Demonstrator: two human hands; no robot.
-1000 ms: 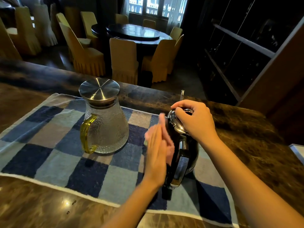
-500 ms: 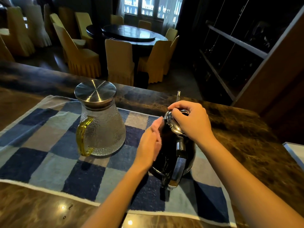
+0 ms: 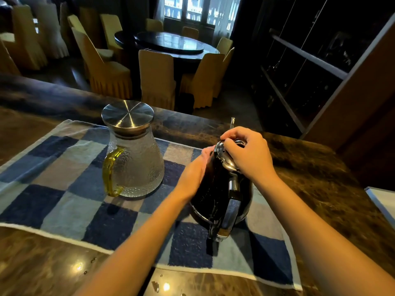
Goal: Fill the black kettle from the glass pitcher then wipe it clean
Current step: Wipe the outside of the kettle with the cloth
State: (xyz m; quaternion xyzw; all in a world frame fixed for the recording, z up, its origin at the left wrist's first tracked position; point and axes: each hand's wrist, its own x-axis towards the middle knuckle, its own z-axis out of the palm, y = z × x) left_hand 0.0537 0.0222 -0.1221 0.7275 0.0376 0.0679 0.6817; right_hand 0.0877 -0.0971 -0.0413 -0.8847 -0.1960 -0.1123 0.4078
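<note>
Two hands are on the black kettle (image 3: 215, 195), which sits on the right part of the checked towel (image 3: 64, 201) with its handle toward the near edge. Whether it stands quite upright I cannot tell. In the head view the right hand (image 3: 250, 159) is on top, fingers curled down over the kettle lid (image 3: 223, 157) and gripping it. The left hand (image 3: 192, 176) lies against the kettle's left flank with fingers running straight up the side. Their tips are mostly hidden, so I cannot say whether a cloth is under the palm. The glass pitcher (image 3: 136, 165) stands upright to the left on the same towel, apart from the kettle and with its steel cap (image 3: 127, 116) on. The pouring looks finished, then, and this reads as the wiping. To do it well, I would hold the top hand firm so the kettle cannot spin or slide, sweep the flat hand in long strokes from lid to base, and turn the kettle by the lid to bring round the far side and spout. Droplets (image 3: 157, 287) shine on the dark counter (image 3: 320, 189) at the near edge and want a pass too.
</note>
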